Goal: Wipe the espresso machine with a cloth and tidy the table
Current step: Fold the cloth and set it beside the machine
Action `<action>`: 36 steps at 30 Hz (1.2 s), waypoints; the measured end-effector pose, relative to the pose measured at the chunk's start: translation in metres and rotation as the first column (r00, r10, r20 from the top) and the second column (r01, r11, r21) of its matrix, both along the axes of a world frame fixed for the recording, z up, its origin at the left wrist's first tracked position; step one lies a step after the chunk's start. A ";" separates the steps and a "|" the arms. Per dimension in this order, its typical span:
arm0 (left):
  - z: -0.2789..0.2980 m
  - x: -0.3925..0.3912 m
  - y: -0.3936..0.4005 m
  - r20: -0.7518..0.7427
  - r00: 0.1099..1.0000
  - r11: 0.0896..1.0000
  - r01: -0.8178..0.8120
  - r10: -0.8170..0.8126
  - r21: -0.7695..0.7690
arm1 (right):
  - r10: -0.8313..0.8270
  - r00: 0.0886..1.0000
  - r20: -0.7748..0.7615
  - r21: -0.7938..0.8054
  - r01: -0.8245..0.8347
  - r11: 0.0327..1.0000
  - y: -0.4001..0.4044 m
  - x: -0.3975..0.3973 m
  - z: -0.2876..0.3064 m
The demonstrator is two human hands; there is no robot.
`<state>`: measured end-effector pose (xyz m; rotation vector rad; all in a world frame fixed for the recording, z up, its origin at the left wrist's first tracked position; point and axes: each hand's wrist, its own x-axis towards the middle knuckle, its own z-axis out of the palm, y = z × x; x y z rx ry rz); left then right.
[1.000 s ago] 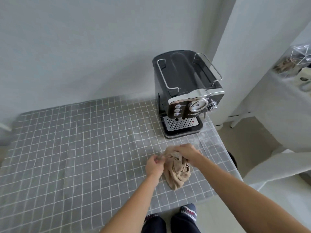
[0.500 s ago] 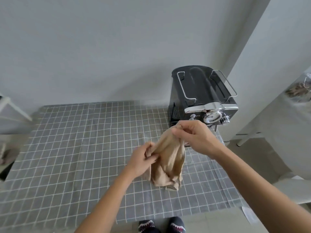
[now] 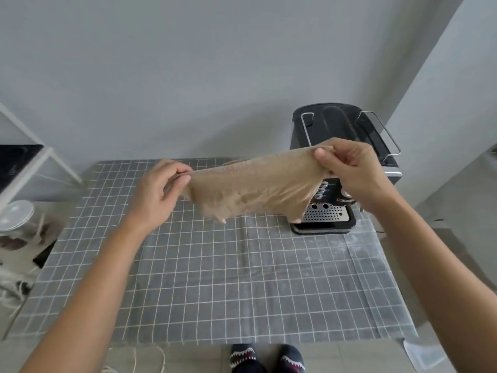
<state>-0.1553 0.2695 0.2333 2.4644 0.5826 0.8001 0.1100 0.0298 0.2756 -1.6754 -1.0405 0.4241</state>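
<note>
A beige cloth (image 3: 255, 187) hangs stretched out in the air above the table, held by both hands. My left hand (image 3: 158, 192) pinches its left corner and my right hand (image 3: 355, 173) pinches its right corner. Behind the cloth, at the table's far right, stands a black and chrome espresso machine (image 3: 341, 127) with wire rails on top. The cloth and my right hand hide part of the machine's front; its perforated drip tray (image 3: 326, 212) shows below.
The table carries a grey checked tablecloth (image 3: 215, 278). A white wall corner rises right of the machine. A white shelf frame (image 3: 35, 154) and a round lidded container (image 3: 14, 215) sit off the left edge. Slippered feet (image 3: 266, 358) show below the front edge.
Both hands lifted the crumpled cloth off the table and pulled apart, spreading it out flat in the air. The view tilted up and shifted.
</note>
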 end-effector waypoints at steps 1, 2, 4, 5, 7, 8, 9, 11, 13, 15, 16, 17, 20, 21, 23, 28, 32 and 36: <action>0.004 -0.005 -0.003 0.012 1.000 1.000 0.005 -0.005 0.010 | 0.029 0.999 -0.029 0.019 -0.028 0.999 -0.005 -0.002 0.000; 0.005 -0.012 -0.009 0.009 1.000 1.000 0.019 -0.019 0.009 | 0.065 0.996 -0.055 0.020 -0.064 0.998 -0.011 -0.004 -0.003; -0.007 -0.028 -0.022 -0.013 0.999 0.998 0.052 -0.052 -0.038 | 0.170 0.973 -0.153 -0.003 -0.173 0.985 -0.025 -0.011 -0.015; -0.018 -0.037 -0.030 -0.032 0.997 0.995 0.065 -0.067 -0.075 | 0.232 0.945 -0.231 -0.023 -0.244 0.970 -0.034 -0.013 -0.027; -0.050 -0.058 -0.048 -0.108 0.991 0.982 0.060 -0.080 -0.181 | 0.283 0.893 -0.350 -0.130 -0.346 0.929 -0.053 -0.020 -0.060; -0.069 -0.069 -0.057 -0.153 0.985 0.965 0.044 -0.086 -0.258 | 0.262 0.897 -0.357 -0.234 -0.358 0.904 -0.063 -0.024 -0.079; -0.089 -0.082 -0.067 -0.201 0.975 0.937 0.018 -0.093 -0.348 | 0.244 0.905 -0.348 -0.343 -0.365 0.866 -0.074 -0.030 -0.100; -0.125 -0.106 -0.089 -0.311 0.943 0.864 -0.056 -0.119 -0.500 | 0.246 0.890 -0.384 -0.474 -0.418 0.775 -0.093 -0.045 -0.141; -0.151 -0.123 -0.108 -0.403 0.895 0.778 -0.113 -0.190 -0.618 | 0.241 0.848 -0.472 -0.549 -0.497 0.672 -0.107 -0.060 -0.170; -0.164 -0.133 -0.116 -0.437 0.865 0.704 -0.150 -0.248 -0.695 | 0.188 0.817 -0.545 -0.605 -0.538 0.587 -0.114 -0.071 -0.186; -0.167 -0.135 -0.115 -0.449 0.854 0.683 -0.164 -0.263 -0.711 | 0.148 0.809 -0.569 -0.616 -0.539 0.574 -0.114 -0.074 -0.190; -0.166 -0.135 -0.112 -0.459 0.846 0.671 -0.176 -0.272 -0.720 | 0.106 0.810 -0.577 -0.627 -0.522 0.578 -0.112 -0.075 -0.193; -0.154 -0.116 -0.094 -0.483 0.831 0.678 -0.188 -0.276 -0.711 | 0.014 0.867 -0.499 -0.683 -0.402 0.610 -0.095 -0.071 -0.201; -0.153 -0.106 -0.085 -0.489 0.831 0.695 -0.187 -0.265 -0.695 | -0.005 0.898 -0.441 -0.704 -0.342 0.622 -0.087 -0.069 -0.203; -0.156 -0.081 -0.065 -0.513 0.829 0.760 -0.183 -0.222 -0.624 | -0.043 0.953 -0.301 -0.739 -0.204 0.642 -0.071 -0.065 -0.211; -0.186 -0.020 -0.033 -0.603 0.795 0.910 -0.198 -0.068 -0.364 | -0.261 0.951 -0.166 -0.785 0.033 0.618 -0.046 -0.056 -0.242; -0.204 0.032 -0.060 -0.612 0.789 0.981 -0.080 -0.046 -0.177 | -0.376 0.924 -0.069 -0.907 0.099 0.410 -0.060 -0.075 -0.263; -0.220 0.095 -0.115 -0.565 0.752 0.938 0.222 -0.339 -0.267 | -0.481 0.874 -0.074 -0.923 0.123 0.366 -0.078 -0.101 -0.277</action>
